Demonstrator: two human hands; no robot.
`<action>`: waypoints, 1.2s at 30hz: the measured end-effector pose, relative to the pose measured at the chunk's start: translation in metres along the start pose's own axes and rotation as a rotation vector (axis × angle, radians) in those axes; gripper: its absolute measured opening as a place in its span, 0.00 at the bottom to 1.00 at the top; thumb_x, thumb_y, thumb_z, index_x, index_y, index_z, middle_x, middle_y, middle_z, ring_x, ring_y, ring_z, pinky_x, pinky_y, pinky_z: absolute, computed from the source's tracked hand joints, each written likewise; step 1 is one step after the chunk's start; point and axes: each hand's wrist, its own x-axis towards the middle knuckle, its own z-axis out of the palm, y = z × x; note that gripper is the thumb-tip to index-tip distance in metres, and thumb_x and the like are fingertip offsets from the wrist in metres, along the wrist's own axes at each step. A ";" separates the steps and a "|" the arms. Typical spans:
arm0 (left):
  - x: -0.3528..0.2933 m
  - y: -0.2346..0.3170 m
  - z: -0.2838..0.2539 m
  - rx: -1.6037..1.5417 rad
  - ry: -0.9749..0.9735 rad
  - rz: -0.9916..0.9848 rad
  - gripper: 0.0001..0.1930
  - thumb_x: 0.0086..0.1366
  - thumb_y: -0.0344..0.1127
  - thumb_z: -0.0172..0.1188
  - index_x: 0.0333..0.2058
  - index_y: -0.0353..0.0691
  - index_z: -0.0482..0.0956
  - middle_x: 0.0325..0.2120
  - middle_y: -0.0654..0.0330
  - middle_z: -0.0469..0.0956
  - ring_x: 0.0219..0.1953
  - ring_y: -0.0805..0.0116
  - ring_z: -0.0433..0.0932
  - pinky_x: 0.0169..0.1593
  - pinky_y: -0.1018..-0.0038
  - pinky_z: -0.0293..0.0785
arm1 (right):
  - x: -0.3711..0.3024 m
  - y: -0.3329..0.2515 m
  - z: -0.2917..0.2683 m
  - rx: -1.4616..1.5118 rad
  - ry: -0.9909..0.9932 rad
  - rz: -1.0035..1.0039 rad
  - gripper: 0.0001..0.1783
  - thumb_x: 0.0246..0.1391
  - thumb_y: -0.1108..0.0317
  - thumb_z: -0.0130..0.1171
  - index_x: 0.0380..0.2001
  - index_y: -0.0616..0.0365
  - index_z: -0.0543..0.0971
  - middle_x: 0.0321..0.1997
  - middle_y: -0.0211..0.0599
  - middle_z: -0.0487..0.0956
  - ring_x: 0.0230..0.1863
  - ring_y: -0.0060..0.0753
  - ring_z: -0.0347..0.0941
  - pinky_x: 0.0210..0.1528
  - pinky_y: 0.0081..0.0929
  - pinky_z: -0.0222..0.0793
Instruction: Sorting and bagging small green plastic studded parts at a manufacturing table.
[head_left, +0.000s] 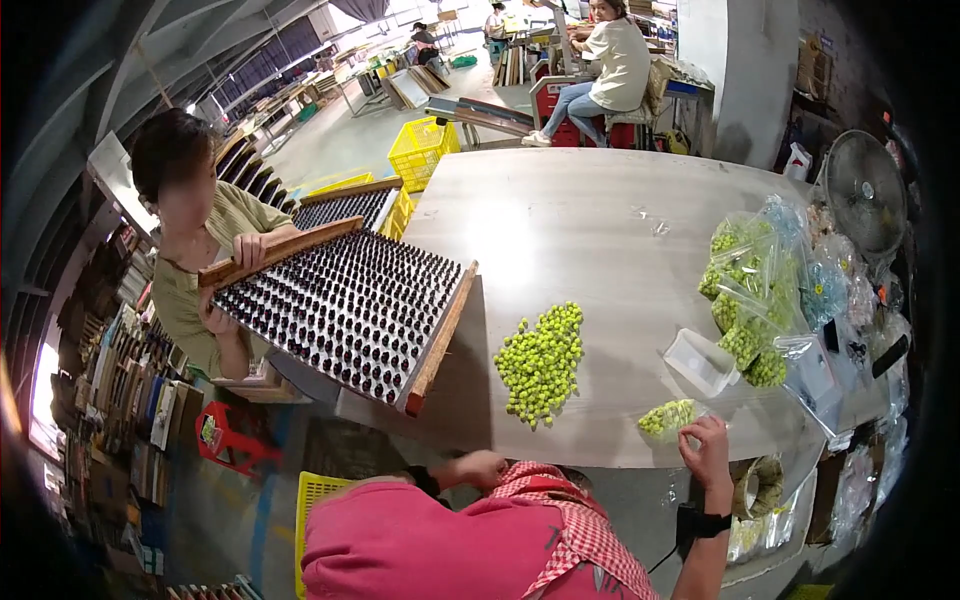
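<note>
At the table's near edge my right hand [706, 447], with a dark watch on its wrist, is closed in a pinch on a clear bag [668, 417] partly filled with small yellow-green round pieces. My left hand [480, 468] is at the near edge, left of centre, close to the red checked cloth [555, 490] over my pink top; its fingers are too hidden to read. A loose pile of the same green pieces [541, 365] lies on the table in front of me. Right of the pile, a white plastic tub [701, 363] is tilted beside larger filled bags [745, 290].
To the left a co-worker's hands [250, 250] hold a wood-sided rack [345, 310] with rows of dark pieces, overhanging the table [600, 220]. A fan [865, 195] and clear plastic bags crowd the right side. A red stool [235, 440] and yellow crates [424, 150] stand around.
</note>
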 end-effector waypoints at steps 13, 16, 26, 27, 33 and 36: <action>0.126 0.199 -0.056 0.498 0.342 0.432 0.18 0.61 0.42 0.60 0.45 0.38 0.72 0.39 0.53 0.78 0.43 0.53 0.78 0.46 0.59 0.74 | 0.014 -0.010 0.012 -0.023 -0.049 -0.101 0.03 0.44 0.69 0.65 0.25 0.54 0.83 0.29 0.34 0.80 0.38 0.39 0.77 0.60 0.48 0.63; 0.133 0.205 -0.047 0.391 0.431 0.512 0.14 0.62 0.41 0.60 0.40 0.40 0.72 0.36 0.53 0.77 0.41 0.52 0.79 0.45 0.59 0.74 | 0.016 -0.003 0.011 -0.026 -0.069 -0.113 0.03 0.44 0.69 0.65 0.26 0.53 0.83 0.30 0.33 0.80 0.38 0.39 0.77 0.60 0.48 0.62; 0.164 0.210 -0.074 0.304 0.502 0.569 0.12 0.59 0.36 0.59 0.38 0.36 0.72 0.36 0.53 0.76 0.41 0.52 0.78 0.42 0.60 0.76 | 0.042 0.005 0.004 0.017 -0.225 -0.174 0.06 0.41 0.69 0.66 0.27 0.49 0.83 0.30 0.30 0.80 0.39 0.36 0.77 0.63 0.48 0.60; 0.169 0.209 -0.074 0.303 0.504 0.566 0.12 0.59 0.36 0.59 0.38 0.36 0.72 0.36 0.53 0.76 0.41 0.52 0.78 0.42 0.60 0.76 | 0.043 0.009 0.004 0.040 -0.217 -0.177 0.06 0.41 0.69 0.66 0.27 0.49 0.83 0.30 0.29 0.80 0.38 0.35 0.77 0.63 0.49 0.60; 0.156 0.204 -0.072 0.287 0.450 0.487 0.09 0.61 0.33 0.56 0.36 0.35 0.73 0.34 0.52 0.76 0.39 0.53 0.78 0.40 0.59 0.76 | 0.063 0.012 -0.001 0.063 -0.319 -0.303 0.05 0.44 0.67 0.65 0.29 0.49 0.83 0.31 0.31 0.80 0.40 0.35 0.77 0.64 0.49 0.59; 0.150 0.205 -0.068 0.325 0.473 0.417 0.09 0.60 0.33 0.56 0.36 0.35 0.73 0.34 0.52 0.75 0.38 0.52 0.78 0.40 0.60 0.76 | 0.066 0.014 -0.004 0.062 -0.348 -0.379 0.04 0.45 0.66 0.65 0.28 0.49 0.82 0.31 0.30 0.80 0.40 0.35 0.77 0.64 0.49 0.59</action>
